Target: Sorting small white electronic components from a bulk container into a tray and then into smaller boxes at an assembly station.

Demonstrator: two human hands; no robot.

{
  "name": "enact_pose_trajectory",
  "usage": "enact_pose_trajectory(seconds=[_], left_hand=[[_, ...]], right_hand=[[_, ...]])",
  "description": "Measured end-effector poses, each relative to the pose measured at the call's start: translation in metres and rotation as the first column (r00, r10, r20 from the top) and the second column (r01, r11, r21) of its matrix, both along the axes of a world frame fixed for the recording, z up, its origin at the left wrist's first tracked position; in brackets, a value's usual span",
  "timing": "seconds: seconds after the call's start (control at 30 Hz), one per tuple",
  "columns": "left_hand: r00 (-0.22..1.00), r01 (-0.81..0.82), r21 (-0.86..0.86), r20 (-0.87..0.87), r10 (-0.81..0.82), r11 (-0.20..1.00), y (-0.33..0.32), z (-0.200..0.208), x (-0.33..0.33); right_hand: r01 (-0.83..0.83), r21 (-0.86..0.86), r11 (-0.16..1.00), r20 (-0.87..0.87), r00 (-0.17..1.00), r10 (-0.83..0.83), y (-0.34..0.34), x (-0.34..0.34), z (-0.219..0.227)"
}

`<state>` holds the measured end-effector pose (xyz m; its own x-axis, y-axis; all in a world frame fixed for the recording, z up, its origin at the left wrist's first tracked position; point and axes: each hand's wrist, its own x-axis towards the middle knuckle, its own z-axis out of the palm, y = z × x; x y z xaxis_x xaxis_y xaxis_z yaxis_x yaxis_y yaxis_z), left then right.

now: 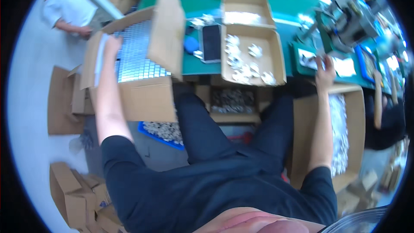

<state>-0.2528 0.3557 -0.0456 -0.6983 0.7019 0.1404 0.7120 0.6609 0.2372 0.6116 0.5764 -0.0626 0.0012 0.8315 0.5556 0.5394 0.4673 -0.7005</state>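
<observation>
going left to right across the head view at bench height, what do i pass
left hand on the big carton of small shiny packs → blue round thing → dark phone → open box of small clear bags → right hand at the green bench

The left hand (113,43) rests on the far left rim of a big cardboard box (142,99) packed with rows of small shiny pieces (138,56). The right hand (324,71) reaches to the green worktop (202,0), touching a small white packet (345,67). Between them lie a dark phone (211,42) and an open tray of loose silver parts (252,54).
</observation>
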Motion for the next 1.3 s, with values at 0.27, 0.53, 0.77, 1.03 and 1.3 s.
enact_pose_trajectory(seconds=[0.27,0.53,0.77,1.03,1.3], left_hand=[[0.97,-0.228,0.026,-0.078,0.229,0.973,-0.063,0.059,0.072],[0.975,-0.224,-0.012,-0.014,0.224,0.975,-0.069,0.065,0.068],[0.979,-0.203,-0.059,-0.039,0.201,0.977,-0.057,0.053,0.036],[0.959,-0.236,0.241,0.213,0.186,0.942,-0.082,0.071,0.042],[0.49,-0.13,0.722,0.642,-0.589,0.68,-0.145,0.153,0.244]], right_hand=[[-0.383,0.212,0.899,0.34,0.891,0.3,-0.129,-0.113,0.099],[-0.396,0.139,0.908,0.151,0.914,0.376,-0.159,-0.069,0.076],[-0.212,-0.211,0.954,0.045,0.973,0.226,-0.239,-0.012,-0.041],[-0.301,-0.182,0.936,0.187,0.924,0.333,-0.248,-0.021,-0.05],[-0.557,-0.061,0.828,-0.059,0.831,0.554,-0.245,-0.087,0.026]])
